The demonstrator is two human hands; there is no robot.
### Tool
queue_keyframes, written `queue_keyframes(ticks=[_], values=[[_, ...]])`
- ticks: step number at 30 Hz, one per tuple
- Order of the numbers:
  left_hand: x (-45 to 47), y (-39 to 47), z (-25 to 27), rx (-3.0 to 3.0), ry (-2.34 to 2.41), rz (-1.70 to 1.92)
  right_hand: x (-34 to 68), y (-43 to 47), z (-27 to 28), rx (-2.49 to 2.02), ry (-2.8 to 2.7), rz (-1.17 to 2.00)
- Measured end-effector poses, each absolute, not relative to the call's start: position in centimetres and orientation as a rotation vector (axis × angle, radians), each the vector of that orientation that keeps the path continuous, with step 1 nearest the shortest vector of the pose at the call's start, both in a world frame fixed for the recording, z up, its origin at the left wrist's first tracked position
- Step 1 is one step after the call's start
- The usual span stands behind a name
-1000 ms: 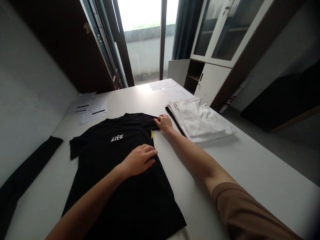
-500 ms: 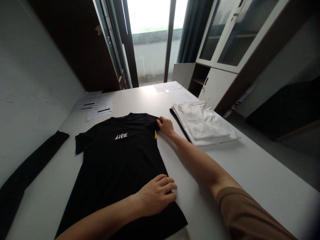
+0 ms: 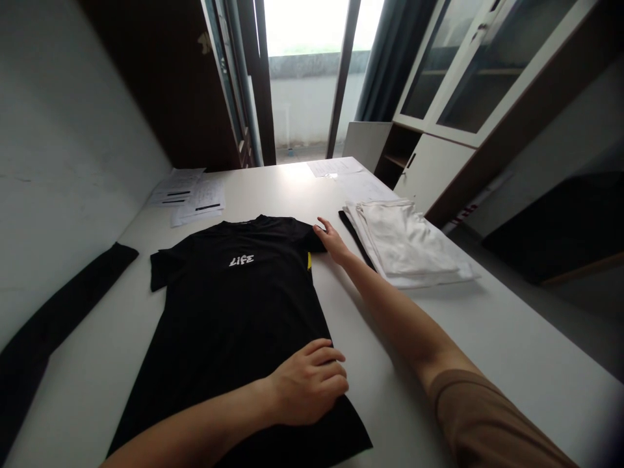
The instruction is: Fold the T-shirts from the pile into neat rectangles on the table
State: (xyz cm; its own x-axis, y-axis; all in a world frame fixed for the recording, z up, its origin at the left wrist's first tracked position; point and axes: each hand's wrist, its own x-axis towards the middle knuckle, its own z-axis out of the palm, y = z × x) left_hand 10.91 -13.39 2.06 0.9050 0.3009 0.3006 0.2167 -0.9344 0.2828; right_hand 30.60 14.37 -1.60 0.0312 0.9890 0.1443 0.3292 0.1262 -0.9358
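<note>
A black T-shirt with a small white print on its chest lies spread out, its neckline at the far end. My left hand is at the shirt's right side edge, its fingers bent over the hem side; the thumb is hidden. Up at the right sleeve, my right hand touches the cuff with fingers apart. A bit of yellow shows under that sleeve.
Folded white cloth is stacked over a black piece at the right. Another dark garment lies along the left wall. Papers rest on the white table at the far left, with more sheets at the back.
My right hand has loosened its pinch on the sleeve and its fingers have spread. The left hand stays at the side edge, its fingers a little more bent. The view has shifted slightly.
</note>
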Motion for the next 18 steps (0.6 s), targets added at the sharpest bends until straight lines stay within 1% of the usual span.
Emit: queue_keyframes(ticks=[3, 7, 9, 13, 15, 18], values=[[10.9, -13.4, 2.0, 2.806, 0.383, 0.518, 30.4, 14.4, -1.2, -1.262, -1.475, 1.008], [10.8, -13.3, 1.9, 2.786, 0.358, 0.542, 29.8, 13.9, -0.8, -1.198, -1.588, 1.015], [10.8, -13.3, 1.9, 2.788, 0.355, 0.529, 29.8, 13.7, -0.9, -1.216, -1.689, 0.950], [10.9, -13.3, 2.2, 2.802, 0.371, 0.493, 30.6, 14.0, -1.5, -1.374, -1.814, 0.715], [10.9, -13.3, 2.4, 2.819, 0.375, 0.467, 31.1, 14.6, -1.7, -1.445, -1.787, 0.671], [10.9, -13.2, 2.8, 2.835, 0.372, 0.436, 31.6, 15.7, -1.9, -1.423, -1.700, 0.660]])
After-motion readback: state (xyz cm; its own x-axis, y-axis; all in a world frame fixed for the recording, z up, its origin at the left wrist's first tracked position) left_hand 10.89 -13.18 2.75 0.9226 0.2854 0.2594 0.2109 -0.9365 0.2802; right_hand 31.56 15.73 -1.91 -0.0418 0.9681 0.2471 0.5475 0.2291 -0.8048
